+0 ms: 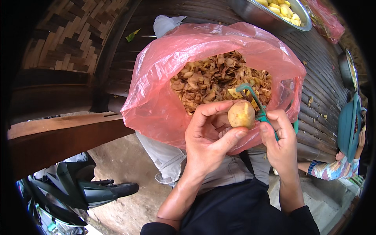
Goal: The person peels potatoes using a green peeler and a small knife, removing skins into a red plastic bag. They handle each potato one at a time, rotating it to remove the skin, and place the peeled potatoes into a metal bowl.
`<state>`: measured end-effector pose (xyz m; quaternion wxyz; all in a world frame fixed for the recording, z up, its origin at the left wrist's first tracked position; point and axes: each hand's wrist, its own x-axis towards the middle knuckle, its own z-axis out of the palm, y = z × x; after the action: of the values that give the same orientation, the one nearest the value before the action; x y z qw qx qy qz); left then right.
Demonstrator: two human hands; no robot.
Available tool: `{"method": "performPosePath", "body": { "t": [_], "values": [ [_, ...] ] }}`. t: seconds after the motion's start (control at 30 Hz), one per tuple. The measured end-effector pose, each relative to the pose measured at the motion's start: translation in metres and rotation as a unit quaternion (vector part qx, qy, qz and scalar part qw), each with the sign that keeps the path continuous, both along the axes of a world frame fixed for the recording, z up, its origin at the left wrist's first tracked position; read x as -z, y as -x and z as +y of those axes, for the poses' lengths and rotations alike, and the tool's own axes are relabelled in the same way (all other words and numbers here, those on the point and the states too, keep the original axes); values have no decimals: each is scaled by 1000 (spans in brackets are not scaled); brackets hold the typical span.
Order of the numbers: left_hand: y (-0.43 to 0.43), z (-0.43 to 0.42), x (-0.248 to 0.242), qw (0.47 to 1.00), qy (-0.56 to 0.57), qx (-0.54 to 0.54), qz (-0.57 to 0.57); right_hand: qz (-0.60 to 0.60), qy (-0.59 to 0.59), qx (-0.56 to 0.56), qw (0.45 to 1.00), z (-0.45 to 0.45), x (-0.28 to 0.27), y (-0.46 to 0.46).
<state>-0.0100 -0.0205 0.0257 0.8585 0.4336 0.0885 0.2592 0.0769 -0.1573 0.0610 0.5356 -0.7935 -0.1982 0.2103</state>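
Between the thumb and fingers of my left hand point(210, 136) is a small potato point(241, 115), with a pale peeled strip on its upper side. My right hand point(279, 138) grips the handle of a green Y-shaped peeler point(260, 110), whose head stands just above and right of the potato. Both hands are over the near rim of a pink plastic bag point(158, 79), open at the top. Inside the bag lies a heap of brownish peelings point(205, 79), with some fresher yellow pieces near the peeler.
A metal basin point(252, 14) of peeled potatoes stands on the bamboo-slat platform point(320, 97) at the top. Further right are another metal bowl point(346, 69), a teal basin point(346, 129) and another person's patterned sleeve point(332, 170). A wooden beam point(67, 138) and a parked motorcycle point(73, 188) are at left.
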Motion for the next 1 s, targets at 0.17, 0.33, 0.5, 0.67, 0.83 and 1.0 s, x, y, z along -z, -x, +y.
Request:
{"method": "performPosePath", "body": {
  "t": [0.17, 0.33, 0.5, 0.67, 0.83, 1.0],
  "values": [
    [-5, 1, 5, 999, 45, 12, -5, 32, -39, -33, 998, -16, -12, 13],
    [-9, 1, 11, 998, 25, 9, -52, 83, -7, -42, 996, -12, -20, 14],
    [-8, 4, 13, 997, 16, -8, -69, 6, -8, -26, 1000, -6, -16, 19],
    [-8, -1, 8, 996, -55, -54, -44, -65, 28, 5, 997, -1, -7, 15],
    [-6, 0, 2, 998, -29, -24, -44, -4, -18, 50, 999, -2, -5, 8],
    [-8, 0, 2, 997, 68, 9, 16, 63, -43, 13, 997, -7, -16, 15]
  ]
}}
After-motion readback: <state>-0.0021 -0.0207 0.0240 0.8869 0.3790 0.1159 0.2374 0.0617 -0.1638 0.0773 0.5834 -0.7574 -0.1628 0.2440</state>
